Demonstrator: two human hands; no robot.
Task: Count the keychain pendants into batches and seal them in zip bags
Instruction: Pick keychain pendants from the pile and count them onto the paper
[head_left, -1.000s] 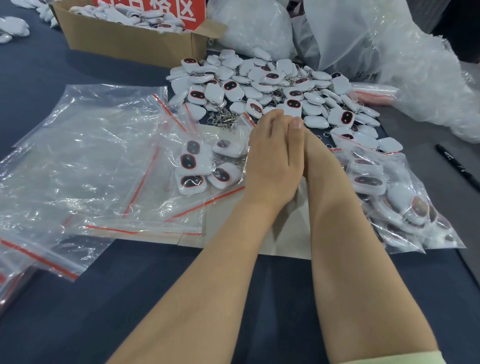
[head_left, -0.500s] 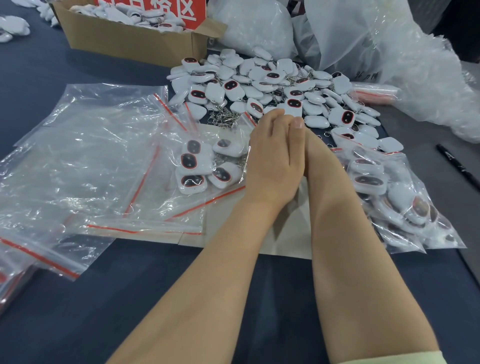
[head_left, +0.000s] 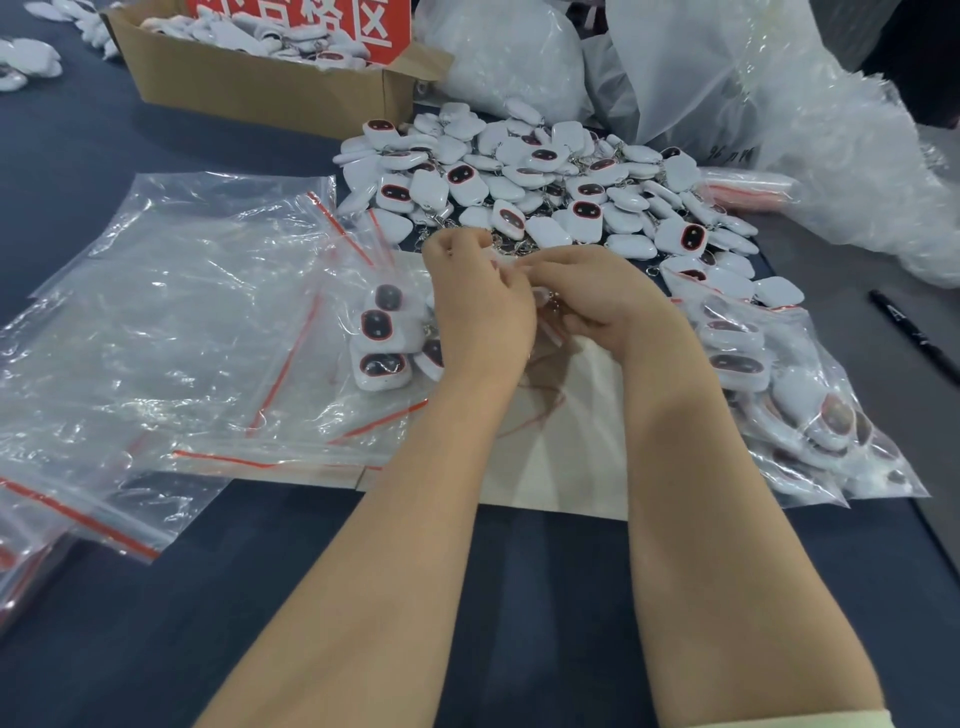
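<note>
Soft even light, glare on plastic bags (head_left: 171, 312), slight motion blur

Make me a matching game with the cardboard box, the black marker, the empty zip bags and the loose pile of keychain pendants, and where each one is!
Things:
1. cardboard box
2. black marker
3. empty zip bags
4. loose pile of keychain pendants

Places:
A. far right, on the grey surface
B. spread out to the left of the hands
C. just beyond the hands, in the middle
D. far left corner, with a red sign in it

Pairs: 1-D, 2-A, 3-B, 4-C
</note>
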